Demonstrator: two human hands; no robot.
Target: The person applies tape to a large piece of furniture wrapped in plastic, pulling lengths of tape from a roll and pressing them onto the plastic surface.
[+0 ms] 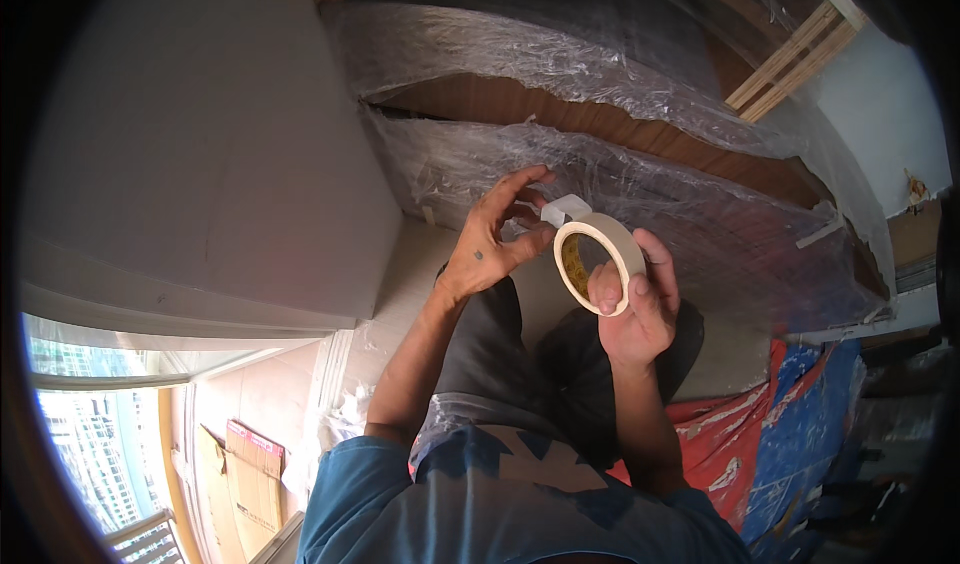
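My right hand (pixel 640 309) grips a roll of pale cream masking tape (pixel 627 247), with fingers through its ring and the thumb against its side. A short loose end of the tape (pixel 566 210) sticks out from the roll's upper left. My left hand (pixel 497 232) is curled at that end, its thumb and inner fingers closed against the tape's edge. The index finger arches above, apart from the thumb. Part of the finger contact is hidden behind the strip. Both hands are raised in front of my bent knees.
Ahead stands brown wooden furniture (pixel 640 129) wrapped in crumpled clear plastic film (pixel 480 159). A large grey panel (pixel 210 144) rises at the left. Red and blue sheeting (pixel 735 434) lies at the lower right. Flat cardboard (pixel 253 476) leans near a bright window (pixel 95 454) at the lower left.
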